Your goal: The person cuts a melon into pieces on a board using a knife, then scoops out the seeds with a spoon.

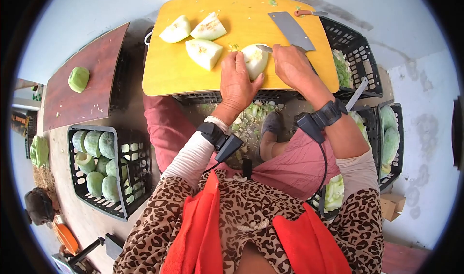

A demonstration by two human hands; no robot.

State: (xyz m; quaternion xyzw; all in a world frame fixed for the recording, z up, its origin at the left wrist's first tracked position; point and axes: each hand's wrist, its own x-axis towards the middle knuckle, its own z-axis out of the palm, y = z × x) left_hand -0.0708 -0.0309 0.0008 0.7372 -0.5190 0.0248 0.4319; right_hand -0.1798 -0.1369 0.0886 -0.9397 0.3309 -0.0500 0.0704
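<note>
On the yellow board lies a pale melon piece, its cut face up. My left hand presses against its left and lower side, fingers bent round it. My right hand is closed on a small knife, whose blade touches the upper right of the cut face. Three more pieces sit to the left: one nearest, one behind it and one at the far left. A broad cleaver lies flat beyond my right hand.
A peeler or small knife with a brown handle lies at the board's back right edge. Black crates stand right and left, the left holding whole melons. A peeled melon sits on a brown board. Scraps litter the floor.
</note>
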